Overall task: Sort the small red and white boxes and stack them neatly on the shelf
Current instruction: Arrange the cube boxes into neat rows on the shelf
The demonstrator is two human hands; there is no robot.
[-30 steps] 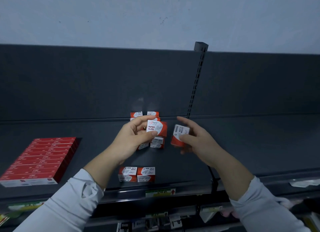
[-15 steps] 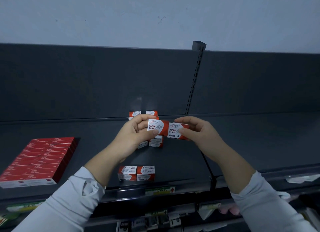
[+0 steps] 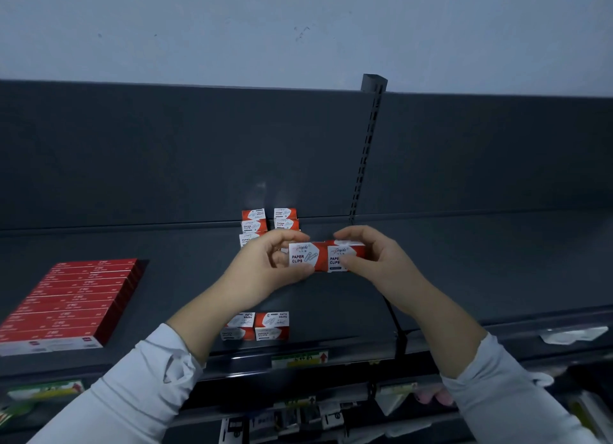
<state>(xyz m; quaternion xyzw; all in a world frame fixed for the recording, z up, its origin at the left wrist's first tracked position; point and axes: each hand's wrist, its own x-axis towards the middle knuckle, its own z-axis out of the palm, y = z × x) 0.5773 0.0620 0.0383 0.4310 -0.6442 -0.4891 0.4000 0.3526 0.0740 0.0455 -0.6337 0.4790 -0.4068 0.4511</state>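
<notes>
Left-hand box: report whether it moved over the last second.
Yes. Measured against the stacked boxes at the back, the left box went right and lower in view, until it met the right box.

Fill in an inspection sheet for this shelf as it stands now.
Surface: dark grey metal shelf with back panel.
Job's things: two small red and white cardboard boxes held above it, left box touching right box; back stacks against the panel; front pair at the edge.
Clutter: block of flat red boxes at left.
Grippers: left hand pinches left box; right hand pinches right box.
Cables: nothing seen.
Surroundings: pale wall; slotted upright post.
</notes>
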